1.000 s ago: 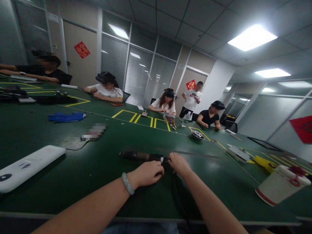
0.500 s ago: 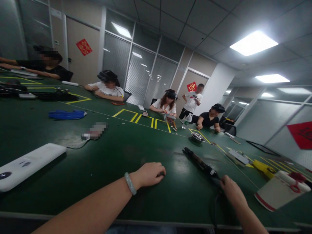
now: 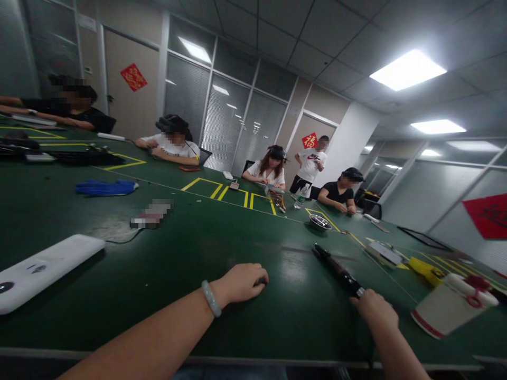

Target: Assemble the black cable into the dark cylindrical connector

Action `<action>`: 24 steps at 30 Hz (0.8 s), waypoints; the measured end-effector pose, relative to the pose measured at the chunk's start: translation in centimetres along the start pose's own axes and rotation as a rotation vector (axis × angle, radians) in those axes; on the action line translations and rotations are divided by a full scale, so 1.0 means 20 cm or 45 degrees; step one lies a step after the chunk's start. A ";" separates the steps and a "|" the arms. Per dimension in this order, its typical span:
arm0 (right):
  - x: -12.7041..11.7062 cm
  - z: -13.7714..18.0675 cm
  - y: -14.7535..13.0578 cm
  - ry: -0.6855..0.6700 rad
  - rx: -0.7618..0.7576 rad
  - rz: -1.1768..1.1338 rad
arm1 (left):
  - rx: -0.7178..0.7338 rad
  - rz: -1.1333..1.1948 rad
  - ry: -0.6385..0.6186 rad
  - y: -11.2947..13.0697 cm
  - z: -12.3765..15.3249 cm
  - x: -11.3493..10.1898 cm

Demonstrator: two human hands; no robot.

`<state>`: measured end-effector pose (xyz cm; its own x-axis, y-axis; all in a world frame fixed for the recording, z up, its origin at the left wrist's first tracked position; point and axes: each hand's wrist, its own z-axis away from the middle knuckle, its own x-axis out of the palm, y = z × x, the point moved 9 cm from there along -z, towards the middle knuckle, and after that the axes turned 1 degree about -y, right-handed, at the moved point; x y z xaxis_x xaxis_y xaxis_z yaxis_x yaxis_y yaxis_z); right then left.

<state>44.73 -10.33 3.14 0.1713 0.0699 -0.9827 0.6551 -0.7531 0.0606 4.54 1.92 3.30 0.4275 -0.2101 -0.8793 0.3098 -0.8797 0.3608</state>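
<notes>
My right hand (image 3: 378, 312) is closed round the near end of a long black rod-shaped tool (image 3: 338, 269) with a silver band. The tool lies on the green table (image 3: 190, 295) and points away to the upper left. My left hand (image 3: 242, 282) rests on the table to the left of it, knuckles up and fingers curled under. Something small and dark shows at its fingertips, and I cannot name it. A pale green bangle (image 3: 209, 298) sits on that wrist.
A white flat device (image 3: 43, 269) lies at the near left. A white paper cup (image 3: 443, 309) lies on its side at the right with red-handled scissors (image 3: 477, 295) beside it. A metal bowl (image 3: 320, 221), blue gloves (image 3: 106, 187) and several seated people are further off.
My right hand pulled the black tool away from my left hand and carried it to the right, turning it from crosswise to pointing away. My left hand stayed in place.
</notes>
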 end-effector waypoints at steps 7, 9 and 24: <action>-0.26 0.54 -1.18 0.113 -0.963 -0.421 | 0.038 -0.062 0.116 0.00 -0.01 -0.01; -0.26 0.74 -1.42 0.030 -1.289 -0.517 | 0.080 -0.069 0.108 0.00 -0.01 0.02; -0.23 0.99 -1.60 -0.333 -1.647 -0.616 | 0.166 -0.155 -0.035 -0.07 -0.03 0.19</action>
<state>8.33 0.52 2.15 -0.3093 -0.0841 -0.9472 0.8381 0.4467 -0.3133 6.14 2.57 -0.30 0.3695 -0.1088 -0.9229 0.2445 -0.9468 0.2095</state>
